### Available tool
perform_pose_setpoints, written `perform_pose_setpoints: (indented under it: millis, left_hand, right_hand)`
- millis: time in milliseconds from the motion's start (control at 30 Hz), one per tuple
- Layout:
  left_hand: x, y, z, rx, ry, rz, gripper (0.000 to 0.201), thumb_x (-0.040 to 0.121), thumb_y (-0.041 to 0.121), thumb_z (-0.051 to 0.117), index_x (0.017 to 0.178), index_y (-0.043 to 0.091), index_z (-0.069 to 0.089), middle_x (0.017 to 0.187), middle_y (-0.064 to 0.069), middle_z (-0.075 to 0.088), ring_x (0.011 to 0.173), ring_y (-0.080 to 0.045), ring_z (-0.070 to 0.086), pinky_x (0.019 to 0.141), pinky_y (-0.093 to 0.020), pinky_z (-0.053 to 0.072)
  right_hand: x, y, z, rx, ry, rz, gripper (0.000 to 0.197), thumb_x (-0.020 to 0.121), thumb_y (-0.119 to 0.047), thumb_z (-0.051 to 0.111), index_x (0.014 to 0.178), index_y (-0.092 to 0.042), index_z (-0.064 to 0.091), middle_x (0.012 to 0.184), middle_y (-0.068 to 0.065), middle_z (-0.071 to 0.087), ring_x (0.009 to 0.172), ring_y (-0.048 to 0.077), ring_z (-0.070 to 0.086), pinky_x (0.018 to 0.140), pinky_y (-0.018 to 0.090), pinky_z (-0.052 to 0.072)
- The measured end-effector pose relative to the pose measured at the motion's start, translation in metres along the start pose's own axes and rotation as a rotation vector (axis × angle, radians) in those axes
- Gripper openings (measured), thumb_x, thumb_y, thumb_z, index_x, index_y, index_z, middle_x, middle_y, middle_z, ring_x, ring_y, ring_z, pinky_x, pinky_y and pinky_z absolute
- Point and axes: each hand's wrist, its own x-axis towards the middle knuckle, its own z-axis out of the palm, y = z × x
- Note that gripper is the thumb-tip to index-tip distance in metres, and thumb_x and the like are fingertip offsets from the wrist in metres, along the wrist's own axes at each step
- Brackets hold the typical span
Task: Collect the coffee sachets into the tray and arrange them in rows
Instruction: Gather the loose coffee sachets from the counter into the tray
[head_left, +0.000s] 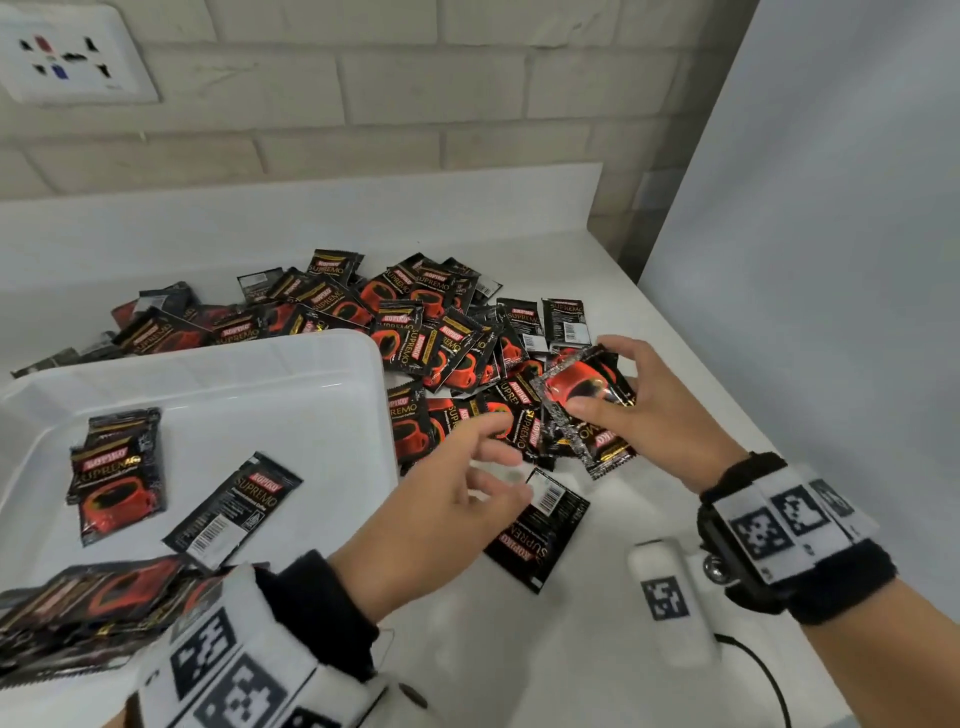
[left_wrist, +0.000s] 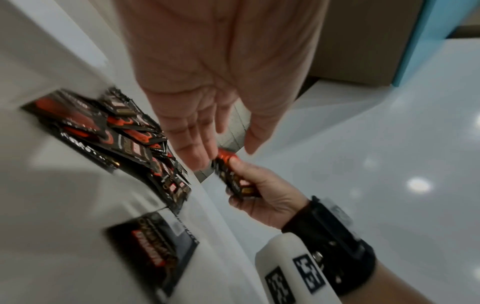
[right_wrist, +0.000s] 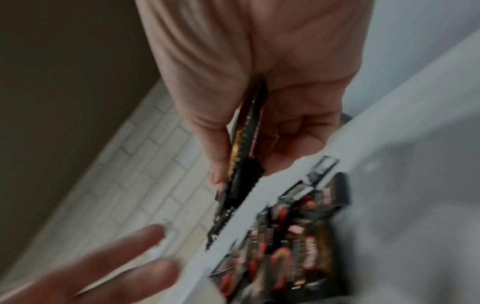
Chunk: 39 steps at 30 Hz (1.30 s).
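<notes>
A white tray (head_left: 332, 340) stands at the left. It holds a small stack of black-and-red coffee sachets (head_left: 119, 483), one face-down sachet (head_left: 234, 509) and a lying row (head_left: 88, 608) at its near edge. A big loose pile of sachets (head_left: 415, 332) lies on the counter behind and right of the tray. My right hand (head_left: 589, 378) pinches a few stacked sachets (head_left: 597, 441) above the pile, seen edge-on (right_wrist: 244, 154) in the right wrist view. My left hand (head_left: 506, 441) is empty with its fingers spread, just left of the held sachets (left_wrist: 233, 181).
One sachet (head_left: 540, 530) lies alone on the counter under my left hand. A white marker-tagged device (head_left: 670, 597) with a black cable sits near the front edge. A brick wall with a socket (head_left: 72, 52) is behind, and a pale panel (head_left: 831, 260) bounds the right.
</notes>
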Motion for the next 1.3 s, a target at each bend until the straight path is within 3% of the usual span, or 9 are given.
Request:
perform_pose_setpoints:
  millis: [100, 233, 367, 467, 567, 733, 833, 1067, 1300]
  left_hand:
    - [0.005, 0.008, 0.003, -0.139, 0.08, -0.027, 0.048, 0.086, 0.028, 0.059, 0.126, 0.035, 0.034, 0.112, 0.012, 0.055, 0.09, 0.003, 0.059, 0.08, -0.016, 0.051]
    - [0.007, 0.015, 0.007, -0.455, 0.033, -0.061, 0.054, 0.072, 0.037, 0.06, 0.121, 0.019, 0.049, 0.109, 0.0, 0.068, 0.093, -0.013, 0.068, 0.075, -0.027, 0.057]
    - [0.002, 0.016, 0.001, -0.567, 0.069, -0.062, 0.041, 0.069, 0.029, 0.062, 0.108, 0.017, 0.059, 0.09, -0.001, 0.073, 0.081, -0.016, 0.071, 0.065, -0.027, 0.057]
    - [-0.002, 0.012, -0.002, -0.514, 0.126, -0.029, 0.035, 0.069, 0.029, 0.061, 0.103, 0.023, 0.06, 0.09, 0.001, 0.074, 0.082, -0.015, 0.071, 0.07, -0.029, 0.059]
    - [-0.007, 0.014, -0.007, -0.488, 0.175, 0.021, 0.034, 0.068, 0.03, 0.061, 0.101, 0.024, 0.061, 0.09, 0.002, 0.074, 0.081, -0.013, 0.071, 0.065, -0.023, 0.057]
    - [-0.02, 0.013, -0.022, -0.39, 0.294, 0.11, 0.029, 0.066, 0.037, 0.075, 0.094, 0.035, 0.069, 0.097, 0.005, 0.073, 0.091, -0.013, 0.069, 0.082, -0.034, 0.051]
    - [-0.028, 0.011, -0.031, -0.389, 0.341, 0.149, 0.038, 0.055, 0.048, 0.068, 0.091, 0.037, 0.07, 0.098, 0.005, 0.073, 0.092, -0.013, 0.069, 0.082, -0.033, 0.05]
    - [-0.047, 0.016, -0.047, -0.415, 0.41, 0.234, 0.044, 0.04, 0.052, 0.08, 0.082, 0.041, 0.072, 0.089, 0.009, 0.074, 0.084, -0.008, 0.07, 0.066, -0.015, 0.054]
    - [-0.055, 0.018, -0.056, -0.448, 0.479, 0.21, 0.049, 0.035, 0.058, 0.082, 0.077, 0.035, 0.073, 0.079, 0.009, 0.073, 0.071, -0.006, 0.07, 0.058, -0.021, 0.052]
  right_hand:
    - [-0.017, -0.021, 0.011, 0.036, -0.065, -0.128, 0.064, 0.084, -0.024, 0.063, 0.138, -0.027, 0.028, 0.14, -0.007, 0.038, 0.123, 0.008, 0.043, 0.1, 0.028, 0.042]
    - [-0.032, -0.034, 0.036, 0.061, -0.153, -0.302, 0.054, 0.092, -0.031, 0.043, 0.142, -0.017, 0.026, 0.13, -0.009, 0.049, 0.118, -0.002, 0.046, 0.1, 0.014, 0.035]
    - [-0.041, -0.041, 0.039, 0.058, -0.268, -0.292, 0.063, 0.084, -0.048, 0.026, 0.143, -0.032, 0.016, 0.127, -0.026, 0.037, 0.119, -0.018, 0.034, 0.106, 0.01, 0.024]
    - [-0.042, -0.042, 0.028, 0.094, -0.248, -0.271, 0.049, 0.088, -0.052, 0.025, 0.135, -0.037, 0.026, 0.113, -0.027, 0.043, 0.103, -0.022, 0.041, 0.092, 0.004, 0.033]
    - [-0.031, -0.028, 0.019, -0.151, -0.121, -0.259, 0.034, 0.093, -0.041, 0.036, 0.118, -0.024, 0.052, 0.092, -0.023, 0.05, 0.082, -0.015, 0.049, 0.072, 0.007, 0.037]
    - [-0.028, 0.008, 0.02, -0.879, -0.437, -0.012, 0.069, 0.08, -0.063, 0.051, 0.129, -0.015, 0.044, 0.121, 0.005, 0.042, 0.101, 0.016, 0.044, 0.089, 0.029, 0.042]
    - [-0.033, 0.011, 0.029, -0.922, -0.424, -0.016, 0.09, 0.067, -0.069, 0.062, 0.134, -0.015, 0.035, 0.124, 0.003, 0.037, 0.11, 0.018, 0.04, 0.088, 0.032, 0.042]
    - [-0.03, 0.013, 0.04, -0.788, -0.417, -0.013, 0.08, 0.061, -0.052, 0.078, 0.122, -0.019, 0.038, 0.114, 0.0, 0.036, 0.101, 0.015, 0.042, 0.085, 0.032, 0.044]
    - [-0.02, 0.015, 0.04, -0.483, -0.47, 0.018, 0.062, 0.076, -0.021, 0.075, 0.128, -0.014, 0.042, 0.12, 0.002, 0.057, 0.106, 0.019, 0.055, 0.094, 0.036, 0.045]
